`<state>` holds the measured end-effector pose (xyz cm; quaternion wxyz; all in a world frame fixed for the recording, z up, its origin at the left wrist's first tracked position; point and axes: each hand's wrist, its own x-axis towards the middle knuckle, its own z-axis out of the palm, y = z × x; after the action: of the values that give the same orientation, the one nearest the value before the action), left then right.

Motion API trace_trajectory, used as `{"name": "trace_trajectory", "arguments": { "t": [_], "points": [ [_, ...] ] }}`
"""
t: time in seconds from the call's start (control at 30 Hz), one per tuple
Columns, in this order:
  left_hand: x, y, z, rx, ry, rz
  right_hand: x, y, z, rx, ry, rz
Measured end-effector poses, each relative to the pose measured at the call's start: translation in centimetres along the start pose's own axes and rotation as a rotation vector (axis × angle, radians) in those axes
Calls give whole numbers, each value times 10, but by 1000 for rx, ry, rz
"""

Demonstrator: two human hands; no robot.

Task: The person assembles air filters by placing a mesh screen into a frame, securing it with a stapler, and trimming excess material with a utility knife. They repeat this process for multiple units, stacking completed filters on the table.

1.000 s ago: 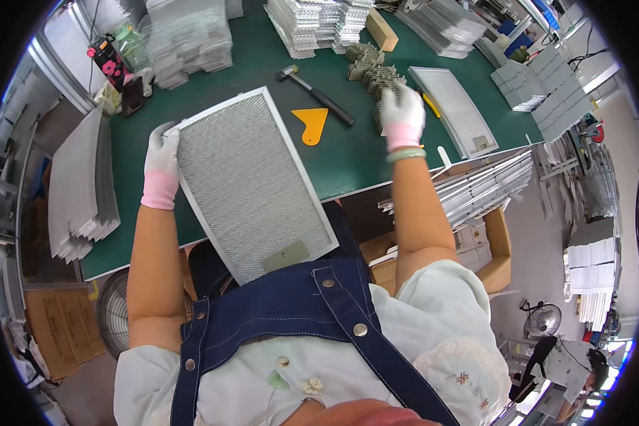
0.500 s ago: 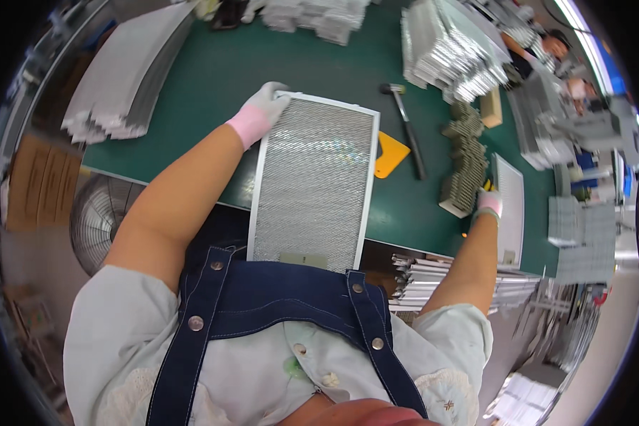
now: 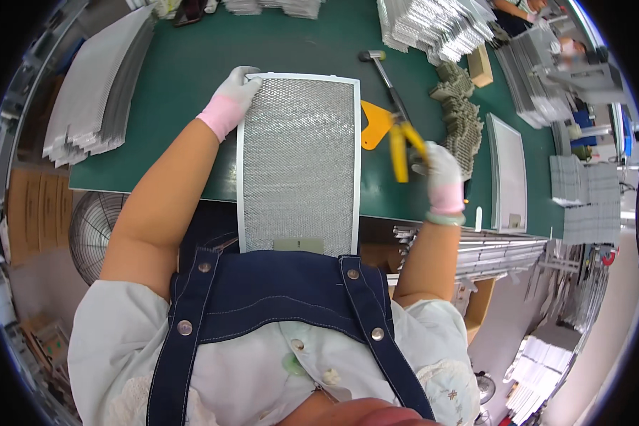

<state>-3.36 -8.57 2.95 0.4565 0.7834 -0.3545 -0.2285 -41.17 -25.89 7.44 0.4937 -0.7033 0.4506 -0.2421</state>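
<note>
A mesh filter panel (image 3: 298, 156) with a thin white metal frame leans toward me, its near end against my apron. Gloved in white with a pink cuff, my left hand (image 3: 236, 96) is closed on the frame's far left corner. Pliers with yellow handles (image 3: 400, 155), blurred by motion, are held in my right hand (image 3: 444, 174), just right of the panel. A yellow flat scraper-like piece (image 3: 376, 122) lies between the panel and a black-handled hammer (image 3: 387, 78), partly behind the panel. A greyish label plate (image 3: 298, 245) shows at the panel's near end.
Stacked mesh sheets (image 3: 103, 85) stand at the left; shiny panels (image 3: 433, 28) are piled at the far right. Small grey-green pieces (image 3: 461, 135) form a row near a wooden block (image 3: 480, 67). Another framed panel (image 3: 508, 174) lies at the right edge of the green table (image 3: 192, 64).
My right hand has come left from beside the grey-green pieces, bringing the yellow-handled pliers toward the panel. My left hand keeps its grip on the corner; the whole view has shifted slightly.
</note>
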Motion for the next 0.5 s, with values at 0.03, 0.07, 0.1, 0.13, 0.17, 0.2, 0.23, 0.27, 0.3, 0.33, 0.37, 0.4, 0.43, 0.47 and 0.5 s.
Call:
{"name": "trace_trajectory", "arguments": {
  "t": [0.03, 0.07, 0.1, 0.13, 0.17, 0.2, 0.23, 0.27, 0.3, 0.33, 0.37, 0.4, 0.43, 0.47, 0.5],
  "points": [
    [0, 0, 0, 2, 0, 5, 6, 8, 9, -345, 19, -4],
    [1, 0, 1, 4, 1, 9, 8, 16, 17, -690, 35, -4],
    [0, 0, 1, 3, -2, 5, 6, 14, 25, -692, 187, -127],
    [0, 1, 1, 2, -4, 1, 6, 10, 30, -688, 200, -170],
    [0, 1, 0, 1, -5, -4, 1, 7, 36, -692, 198, -240],
    [-1, 1, 0, 1, -9, -4, -7, 2, 42, -697, 197, -309],
    [-1, 1, -1, 4, -12, -7, -13, -12, 47, -785, 38, -158],
    [-1, 0, -1, 8, -15, -10, -21, -28, 56, -938, -44, -88],
    [0, 0, -1, 12, -15, -8, -25, -29, 61, -1017, -28, -100],
    [1, -2, -1, 16, -15, -6, -26, -28, 63, -1095, -13, -114],
    [1, -3, -1, 20, -14, -6, -23, -21, 60, -1004, -51, -124],
    [1, -4, 0, 10, -9, 14, -16, -12, 51, -914, -91, -135],
    [1, -5, -1, 6, 5, 31, -10, -13, 47, -818, -137, -155],
    [0, -6, -1, 2, 20, 47, -5, -18, 40, -663, -235, -79],
    [-3, -4, 1, 28, 23, 52, -4, -15, 40, -519, -137, -138]
  ]
}}
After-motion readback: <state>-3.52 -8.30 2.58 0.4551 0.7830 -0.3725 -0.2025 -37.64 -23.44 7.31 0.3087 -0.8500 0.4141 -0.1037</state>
